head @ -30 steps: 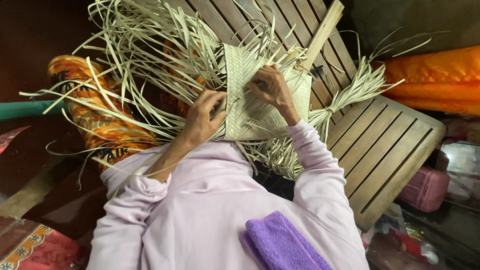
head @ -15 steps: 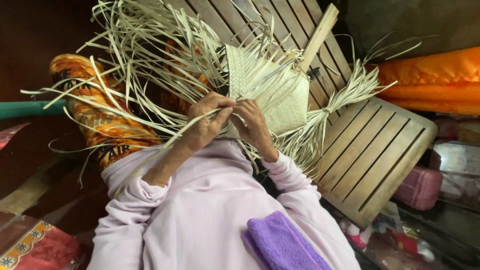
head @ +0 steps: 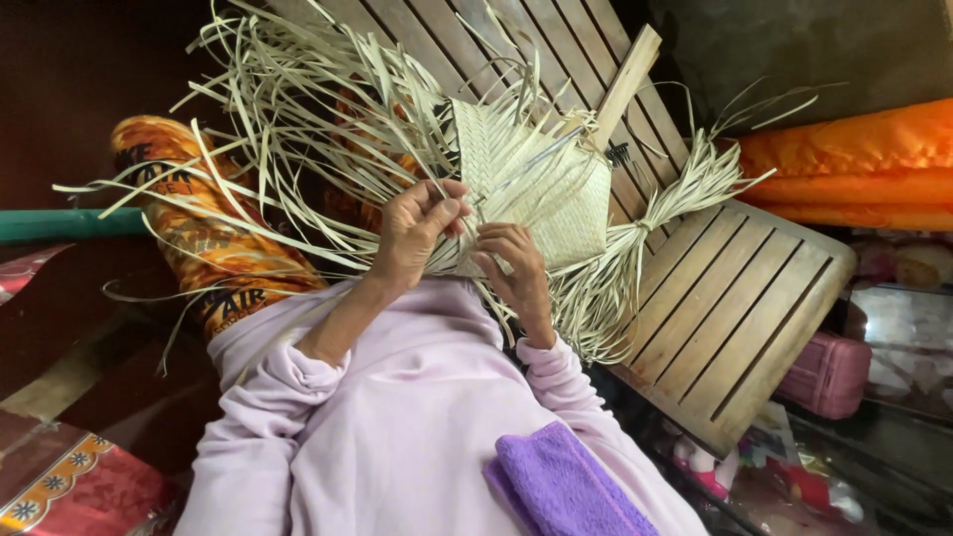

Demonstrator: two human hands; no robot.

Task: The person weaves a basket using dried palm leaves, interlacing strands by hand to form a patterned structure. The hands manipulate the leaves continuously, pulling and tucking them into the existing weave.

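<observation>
Drawn in closer than half a second ago, both hands: left hand point(head: 417, 230) pinching one pale strip point(head: 452, 260), right hand point(head: 511, 266) with its grip closed on loose strands at the lower edge of one woven mat point(head: 541, 184). Resting on one slatted wooden table point(head: 735, 298). Beside it, one pink case point(head: 829, 372), one purple cloth point(head: 566, 486).
</observation>
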